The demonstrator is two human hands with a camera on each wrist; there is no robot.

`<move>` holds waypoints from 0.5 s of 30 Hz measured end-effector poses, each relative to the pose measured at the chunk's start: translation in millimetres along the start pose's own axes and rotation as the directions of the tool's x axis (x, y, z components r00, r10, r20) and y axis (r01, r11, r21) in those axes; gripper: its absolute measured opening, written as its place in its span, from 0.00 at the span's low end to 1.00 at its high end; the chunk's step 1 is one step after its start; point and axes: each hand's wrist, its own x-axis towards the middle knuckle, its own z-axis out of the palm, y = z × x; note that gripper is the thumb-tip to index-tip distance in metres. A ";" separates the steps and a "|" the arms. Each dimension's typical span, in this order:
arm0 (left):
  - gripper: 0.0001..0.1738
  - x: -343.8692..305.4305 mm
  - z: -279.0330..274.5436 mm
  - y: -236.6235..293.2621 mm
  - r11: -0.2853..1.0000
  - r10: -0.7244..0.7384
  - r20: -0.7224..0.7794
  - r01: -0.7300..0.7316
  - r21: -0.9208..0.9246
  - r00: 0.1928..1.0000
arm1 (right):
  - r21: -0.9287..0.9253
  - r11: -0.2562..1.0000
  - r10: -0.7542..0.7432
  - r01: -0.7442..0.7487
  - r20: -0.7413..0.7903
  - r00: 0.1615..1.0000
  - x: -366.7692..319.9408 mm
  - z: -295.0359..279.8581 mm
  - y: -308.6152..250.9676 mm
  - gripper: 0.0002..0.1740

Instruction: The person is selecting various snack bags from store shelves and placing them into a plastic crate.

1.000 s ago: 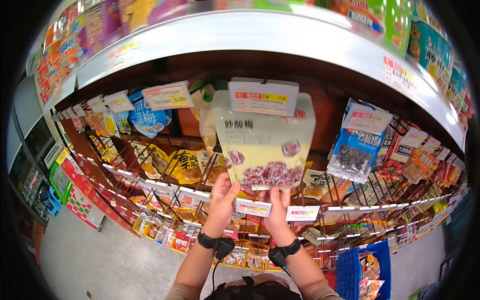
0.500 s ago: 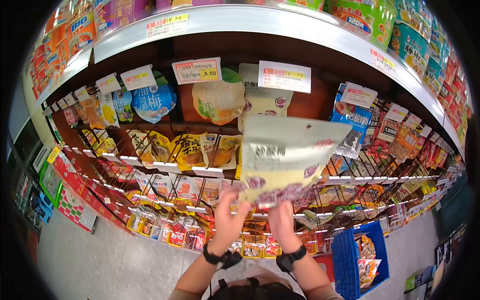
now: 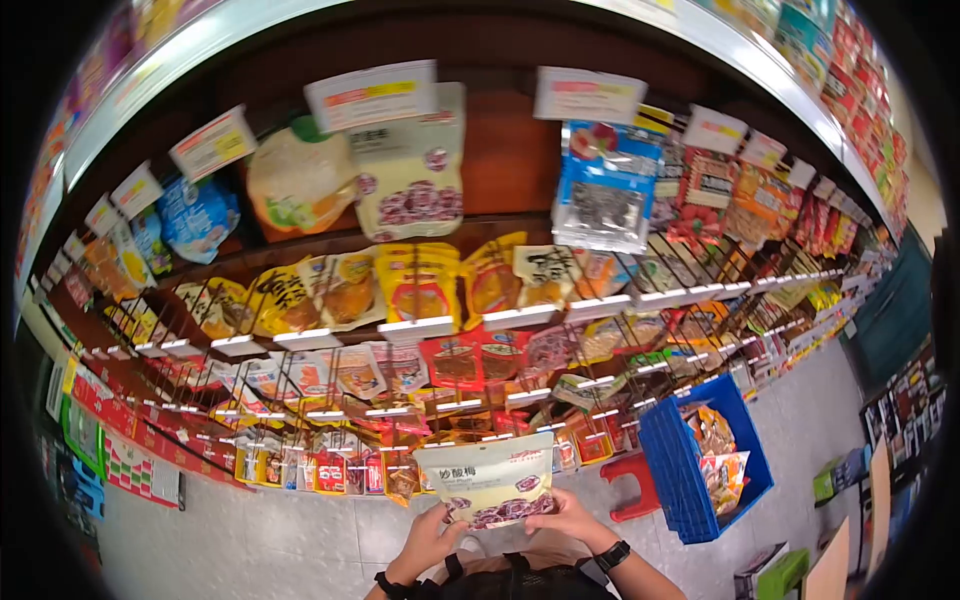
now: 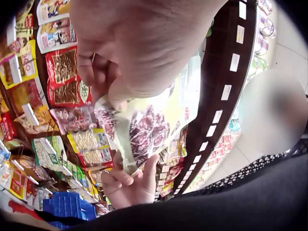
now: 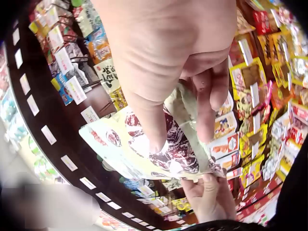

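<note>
A pale plum pouch [image 3: 490, 480] with dark red fruit printed on it is held low in front of the body, front side up. The left hand [image 3: 428, 540] pinches its lower left corner, the right hand [image 3: 575, 520] its lower right. In the left wrist view the left hand [image 4: 139, 43] has its thumb on the pouch [image 4: 149, 125], with the right hand [image 4: 132, 187] at the other corner. The right wrist view shows the right hand [image 5: 168, 57] with its thumb over the printed fruit of the pouch [image 5: 168, 144] and the left hand [image 5: 209, 197] beyond.
A matching pouch [image 3: 410, 170] hangs on the rack beside a blue packet [image 3: 605, 190]. Rows of snack bags [image 3: 415, 280] on hooks fill the shelves below. On the floor at the right stand a blue basket [image 3: 665, 470] holding packets and a red stool [image 3: 632, 487].
Both hands have brought the pouch down and back from the rack toward the body, still gripping its lower corners. The head view has tilted lower and shifted right.
</note>
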 end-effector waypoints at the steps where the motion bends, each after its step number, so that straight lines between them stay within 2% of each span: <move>1: 0.19 9.5 9.6 7.0 1.000 0.005 0.060 -0.007 0.022 0.998 | 0.013 1.000 -0.007 0.007 -0.016 1.000 -6.7 -13.2 0.2 0.25; 2: 0.19 19.4 21.6 8.8 1.000 0.008 0.079 -0.010 0.029 0.997 | -0.018 1.000 0.002 -0.002 -0.014 1.000 -14.1 -26.2 -0.4 0.24; 4: 0.22 45.2 53.0 12.7 0.982 0.030 0.192 -0.065 0.176 0.981 | -0.045 0.999 0.006 -0.006 -0.021 1.000 -32.1 -58.9 1.0 0.23; 6: 0.19 70.1 97.6 18.4 0.987 -0.024 0.256 -0.017 0.160 0.966 | 0.028 0.993 0.115 -0.111 -0.212 0.971 -57.3 -97.5 8.7 0.19; 7: 0.19 86.2 128.0 13.9 0.999 -0.022 0.321 0.007 0.048 0.947 | 0.033 0.994 0.112 -0.107 -0.210 0.971 -70.2 -118.7 14.3 0.19; 9: 0.19 125.1 205.2 -8.4 0.970 0.014 0.476 0.104 -0.222 0.879 | 0.100 0.995 0.026 0.023 -0.465 0.885 -100.8 -163.7 31.5 0.17; 10: 0.19 145.0 249.0 -22.1 0.915 0.052 0.554 0.183 -0.360 0.831 | 0.110 0.993 0.024 0.030 -0.458 0.889 -118.0 -187.7 44.4 0.17; 12: 0.17 174.9 337.0 -19.1 0.938 0.091 0.622 0.142 -0.315 0.777 | 0.248 0.961 0.069 0.123 -0.643 0.763 -151.7 -243.3 64.4 0.19; 13: 0.17 186.7 372.8 -11.9 0.941 0.088 0.647 0.150 -0.303 0.758 | 0.263 0.955 0.075 0.136 -0.661 0.747 -167.2 -269.1 71.5 0.19; 15: 0.14 207.4 443.6 0.8 0.939 -0.062 0.763 0.297 -0.174 0.643 | 0.358 0.926 0.200 0.120 -0.735 0.649 -202.7 -315.0 89.8 0.20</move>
